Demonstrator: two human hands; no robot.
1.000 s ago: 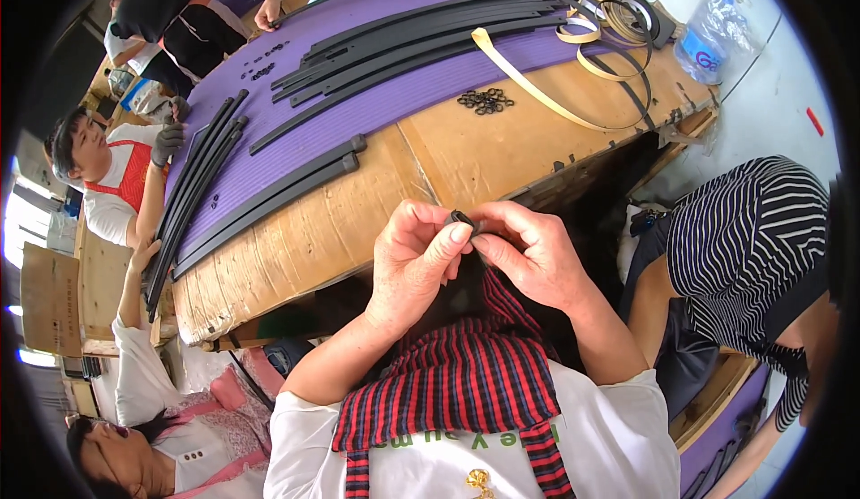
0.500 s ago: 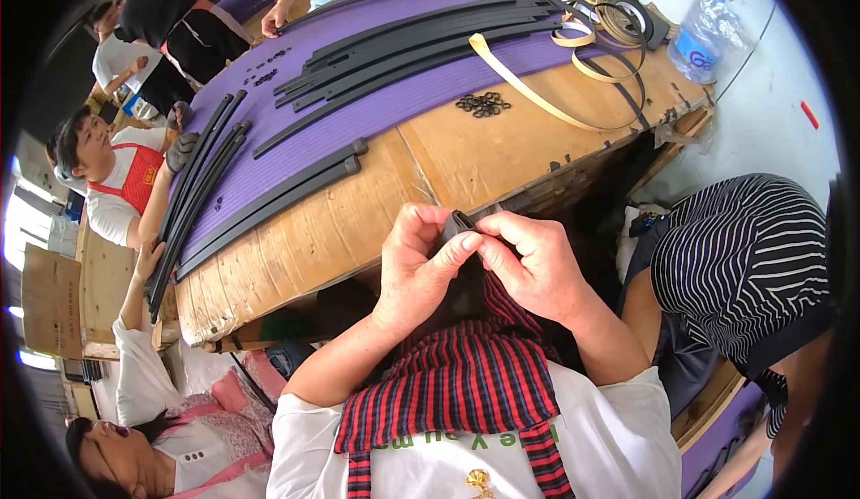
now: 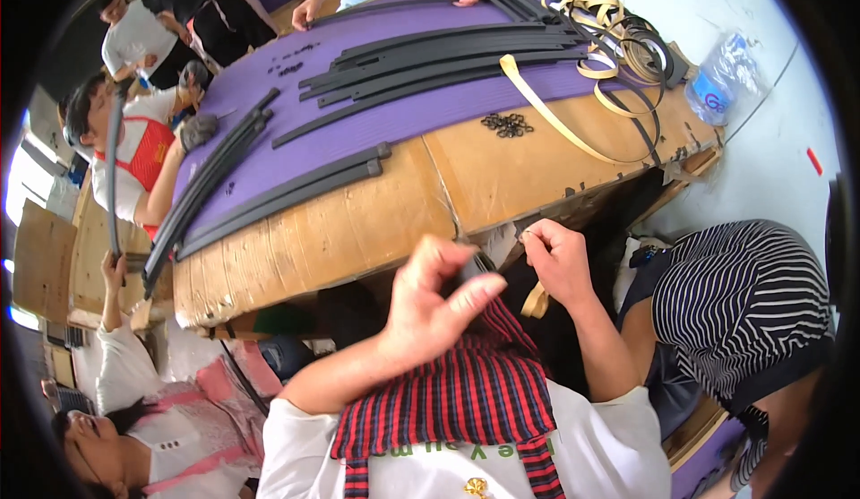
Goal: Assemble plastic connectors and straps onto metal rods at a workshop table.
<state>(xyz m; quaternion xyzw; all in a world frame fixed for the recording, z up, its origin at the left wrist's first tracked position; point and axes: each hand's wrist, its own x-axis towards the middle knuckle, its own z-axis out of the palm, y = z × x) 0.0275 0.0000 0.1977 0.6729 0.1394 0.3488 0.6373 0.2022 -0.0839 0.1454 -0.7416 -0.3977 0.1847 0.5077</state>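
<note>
My left hand, slightly blurred, is in front of the table edge with thumb and forefinger around the end of a black strip. Most of that strip is hidden by the hand. To its right, my right hand is closed in a pinch, apart from the left. A tan peel-off tape hangs below its fingers; a small whitish bit shows at the fingertips.
The cardboard-topped table bears a purple mat, several black strips, small black rings and tangled tan tape. A plastic bottle stands far right. Co-workers surround the table; a striped-hatted person is close right.
My hands have parted, the right moving away to the right, and tan tape now hangs below it. At left, a co-worker has raised a black strip off the table.
</note>
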